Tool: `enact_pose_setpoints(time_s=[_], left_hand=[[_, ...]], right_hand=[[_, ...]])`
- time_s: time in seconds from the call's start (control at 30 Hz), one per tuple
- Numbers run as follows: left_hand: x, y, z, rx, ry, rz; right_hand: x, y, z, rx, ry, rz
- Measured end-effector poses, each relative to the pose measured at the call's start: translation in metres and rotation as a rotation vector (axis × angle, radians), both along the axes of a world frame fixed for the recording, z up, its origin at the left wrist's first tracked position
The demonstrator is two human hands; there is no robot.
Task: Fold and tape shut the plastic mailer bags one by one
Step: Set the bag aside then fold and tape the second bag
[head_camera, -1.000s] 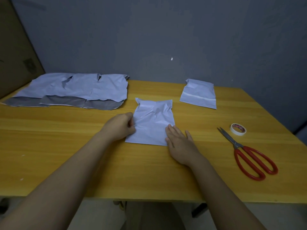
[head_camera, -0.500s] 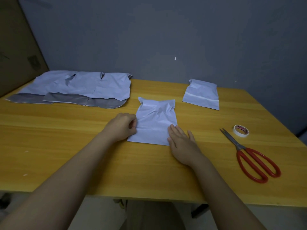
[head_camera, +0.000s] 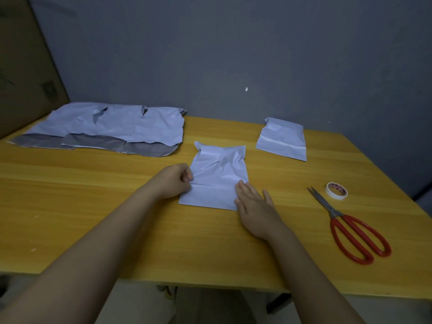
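- Pale lilac-white plastic, creased and crumpled toward its far end: folded mailer bag (head_camera: 218, 176) at the middle of the frame, flat on the yellow wood-grain desk (head_camera: 117, 220).
- Roughly rectangular, with two small corners flaring at the far edge and a faint crosswise crease about two thirds of the way down.
- Long axis running from the near edge of the desk toward the grey wall (head_camera: 233, 54), leaning slightly left at the top; crumpled end pointing away, straight-cut end nearest the viewer.
- At the bag's left edge, left hand (head_camera: 171, 181) with fingers (head_camera: 187, 177) curled inward, pinching the plastic at the level of the crease.
- At the bag's lower right corner, right hand (head_camera: 253, 204) lying flat, fingers (head_camera: 243, 190) straight and close together, tips pressing on the plastic, thumb side over the corner; little finger spread off onto bare desk.
- Further right and higher in the frame, well apart from both hands: second folded mailer bag (head_camera: 281, 140), with a white strip of tape across it.
- Upper left of the frame: spread of unfolded mailer bags (head_camera: 112, 127), pale tops with grey inner flaps showing along the near edge.
- Right side of the frame: red-handled scissors (head_camera: 350, 228), blades pointing up-left, and a small roll of tape (head_camera: 336, 191) just beside the blade tips.
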State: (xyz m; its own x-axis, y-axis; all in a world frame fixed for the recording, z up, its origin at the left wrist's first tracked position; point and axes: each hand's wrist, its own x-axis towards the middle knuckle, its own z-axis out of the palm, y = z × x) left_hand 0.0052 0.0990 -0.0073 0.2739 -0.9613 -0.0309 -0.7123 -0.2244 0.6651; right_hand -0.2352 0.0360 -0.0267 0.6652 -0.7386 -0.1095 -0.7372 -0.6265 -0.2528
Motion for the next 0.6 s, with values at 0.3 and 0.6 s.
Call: enact_pose_setpoints(time_s=[0.3,0.6], left_hand=[[-0.003,-0.002,-0.001,0.116,-0.163,0.258],[-0.050,0.018,-0.023,-0.126,-0.490,-0.265]], right_hand=[[-0.001,0.001,0.000,0.000,0.000,0.004],[0.001,0.001,0.001,-0.013,0.011,-0.005]])
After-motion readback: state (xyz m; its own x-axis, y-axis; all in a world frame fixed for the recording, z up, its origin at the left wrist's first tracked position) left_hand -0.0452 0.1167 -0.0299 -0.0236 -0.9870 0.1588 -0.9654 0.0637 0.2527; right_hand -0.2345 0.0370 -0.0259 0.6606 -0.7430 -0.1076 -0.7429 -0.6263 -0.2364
